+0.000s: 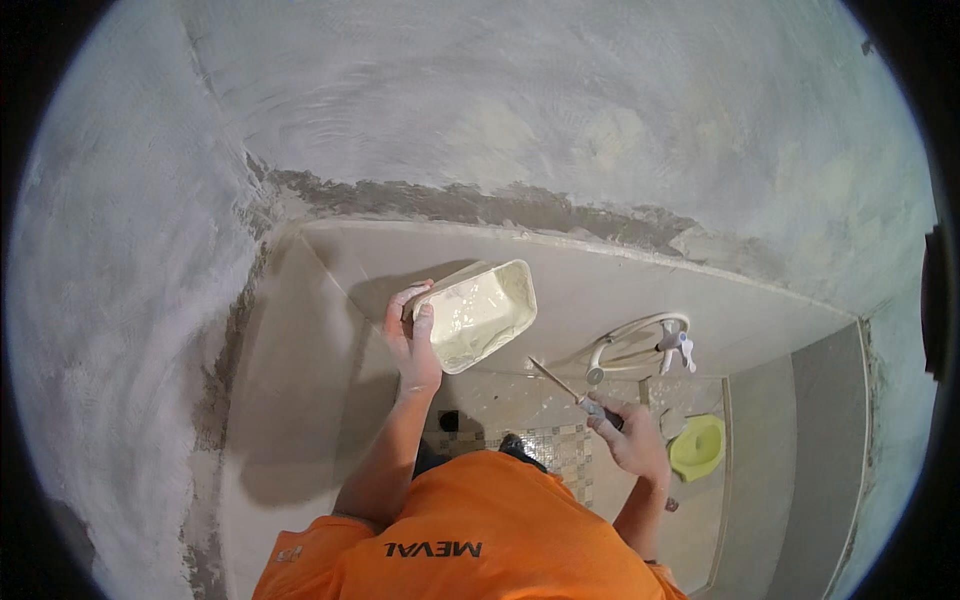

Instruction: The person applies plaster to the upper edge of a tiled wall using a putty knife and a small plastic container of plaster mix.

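Observation:
My left hand (412,340) grips the end of an off-white rectangular tub (518,285), thumb over the rim and fingers along its side. The tub tilts so its inside shows, with pale cream wet filler (470,315) coating the bottom and walls. To the right and a little lower, my right hand (632,440) is closed round the dark handle of a putty knife (560,381). Its thin blade appears nearly edge-on and points up and left toward the tub, apart from it. Pale smears mark the fingers of both hands.
Ahead, a grey-white skimmed wall (560,90) meets pale tiles (600,270) along a rough bare strip (450,203). A white tap (676,345) with a hose (630,327) juts out at right. Below lie a yellow-green squat pan (697,448) and mosaic floor (570,450).

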The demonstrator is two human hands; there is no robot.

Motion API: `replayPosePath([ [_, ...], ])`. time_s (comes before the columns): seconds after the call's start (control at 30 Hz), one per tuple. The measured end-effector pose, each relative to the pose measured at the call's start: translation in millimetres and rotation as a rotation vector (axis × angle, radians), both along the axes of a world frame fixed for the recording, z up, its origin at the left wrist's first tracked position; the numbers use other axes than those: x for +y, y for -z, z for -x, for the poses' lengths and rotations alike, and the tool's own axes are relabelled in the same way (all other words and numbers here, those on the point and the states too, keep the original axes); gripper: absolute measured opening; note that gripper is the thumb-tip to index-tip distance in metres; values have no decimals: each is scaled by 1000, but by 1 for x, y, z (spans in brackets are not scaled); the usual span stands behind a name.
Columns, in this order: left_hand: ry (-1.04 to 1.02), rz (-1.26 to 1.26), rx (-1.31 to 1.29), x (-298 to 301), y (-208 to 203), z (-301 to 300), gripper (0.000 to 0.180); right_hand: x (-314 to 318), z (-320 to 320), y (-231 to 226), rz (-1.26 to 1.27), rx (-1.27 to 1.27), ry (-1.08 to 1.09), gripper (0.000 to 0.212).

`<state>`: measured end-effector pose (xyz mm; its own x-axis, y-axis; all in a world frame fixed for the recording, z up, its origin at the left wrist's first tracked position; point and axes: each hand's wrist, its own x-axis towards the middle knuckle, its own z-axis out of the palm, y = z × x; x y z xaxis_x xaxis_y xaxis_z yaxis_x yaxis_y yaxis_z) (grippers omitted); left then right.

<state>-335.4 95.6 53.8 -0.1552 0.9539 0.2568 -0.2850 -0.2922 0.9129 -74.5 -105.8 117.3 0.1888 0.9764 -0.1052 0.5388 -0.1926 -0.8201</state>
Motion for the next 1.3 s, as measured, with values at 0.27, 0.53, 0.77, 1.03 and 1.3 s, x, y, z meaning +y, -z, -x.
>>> replayPosePath([
  [0.27, 93, -206, 281, -7, -9, -5, 28, 44, -1, -50, 89, -244, -137, 27],
  [0.53, 269, -137, 140, -9, -4, 12, 27, 90, -65, -10, 517, 312, -314, 24],
  [0.77, 219, -62, 226, -14, -1, 19, 24, 92, -47, 42, 609, 583, -259, 23],
  [1.03, 197, 158, 186, -20, 6, -3, 20, 87, 0, 69, 632, 819, -204, 28],
  [1.3, 61, 418, -14, -7, 32, -12, 32, 52, 5, 116, 201, 1208, -236, 31],
])
